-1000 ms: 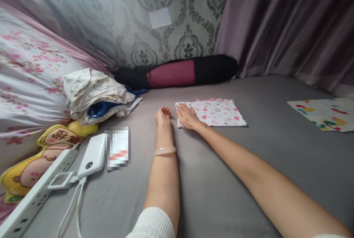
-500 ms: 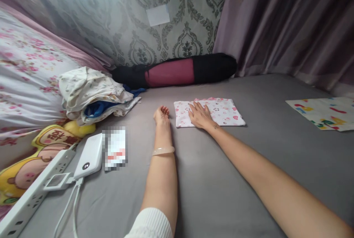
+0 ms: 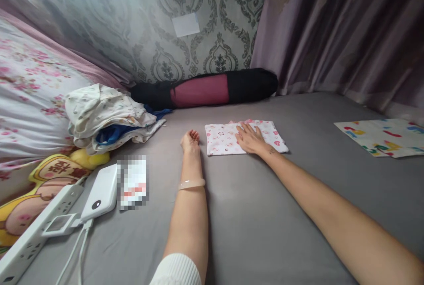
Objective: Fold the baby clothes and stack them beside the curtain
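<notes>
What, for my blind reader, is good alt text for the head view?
A right hand rests spread on a pink-patterned white cloth on a grey sheet; the left hand, loosely curled, is beside the cloth. Piled fabric is farther left.

To the left of the left hand (image 3: 191, 142) there is a loose pile of clothes (image 3: 102, 106), mostly white, with a blue piece (image 3: 114, 135) showing among them. Also on this side, nearer to the wearer, lie a blurred packet (image 3: 134, 183), a white power bank (image 3: 102, 192) just beside it, and a power strip (image 3: 28, 243) in front of a yellow pig-faced cushion (image 3: 24, 216). Beyond both hands, a long black and dark pink roll (image 3: 200, 91) lies before the patterned wall (image 3: 218, 7). Well apart to the right of the right hand (image 3: 250, 138), a pale cloth (image 3: 380, 137) bears colourful shapes.
</notes>
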{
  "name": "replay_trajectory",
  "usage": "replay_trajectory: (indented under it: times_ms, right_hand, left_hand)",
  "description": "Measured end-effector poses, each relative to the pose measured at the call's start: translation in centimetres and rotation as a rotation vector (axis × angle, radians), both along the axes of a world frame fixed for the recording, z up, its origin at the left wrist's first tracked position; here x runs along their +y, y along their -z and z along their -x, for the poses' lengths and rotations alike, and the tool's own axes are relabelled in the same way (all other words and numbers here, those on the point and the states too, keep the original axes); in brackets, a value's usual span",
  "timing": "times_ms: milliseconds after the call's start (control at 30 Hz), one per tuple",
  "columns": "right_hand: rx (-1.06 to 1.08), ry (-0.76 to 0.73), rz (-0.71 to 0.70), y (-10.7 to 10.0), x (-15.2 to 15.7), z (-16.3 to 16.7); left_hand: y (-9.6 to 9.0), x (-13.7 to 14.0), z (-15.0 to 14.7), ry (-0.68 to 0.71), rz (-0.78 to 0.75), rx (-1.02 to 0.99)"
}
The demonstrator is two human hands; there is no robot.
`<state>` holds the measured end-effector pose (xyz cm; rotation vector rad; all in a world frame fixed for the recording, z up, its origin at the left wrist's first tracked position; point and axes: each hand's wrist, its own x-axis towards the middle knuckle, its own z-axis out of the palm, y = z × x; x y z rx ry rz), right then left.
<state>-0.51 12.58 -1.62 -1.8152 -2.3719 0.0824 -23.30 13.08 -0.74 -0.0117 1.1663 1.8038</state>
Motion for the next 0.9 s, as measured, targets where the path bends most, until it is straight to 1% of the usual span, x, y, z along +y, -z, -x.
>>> replay_trajectory:
  times_ms: [100, 200, 333, 467, 567, 633, 700, 900]
  right_hand:
    - [0.003, 0.006, -0.013, 0.7, -0.1, -0.4]
    - [0.015, 0.016, -0.022, 0.9, -0.2, -0.2]
    - [0.017, 0.006, -0.017, 0.7, -0.2, -0.2]
    - [0.05, -0.013, 0.014, 0.3, -0.2, -1.0]
    - [0.068, 0.034, -0.011, -0.1, -0.2, -2.2]
    - [0.049, 0.088, -0.039, -0.1, -0.2, -3.1]
    - [0.018, 0.125, -0.035, 0.0, -0.2, -3.7]
    - [-0.013, 0.132, -0.039, 0.8, -0.3, -4.1]
  left_hand:
    - [0.0, 0.1, 0.0, -0.005, 0.011, 0.01]
    - [-0.1, 0.1, -0.1, -0.005, 0.018, 0.022]
    - [-0.2, 0.0, -0.1, 0.0, 0.021, 0.036]
    - [-0.2, -0.1, -0.2, -0.001, 0.019, 0.047]
    - [-0.2, -0.1, -0.2, -0.004, 0.022, 0.052]
    - [-0.2, -0.1, -0.2, -0.006, 0.025, 0.055]
    - [-0.2, 0.0, -0.2, -0.004, 0.028, 0.058]
    - [0.1, 0.2, 0.0, 0.01, 0.034, 0.08]
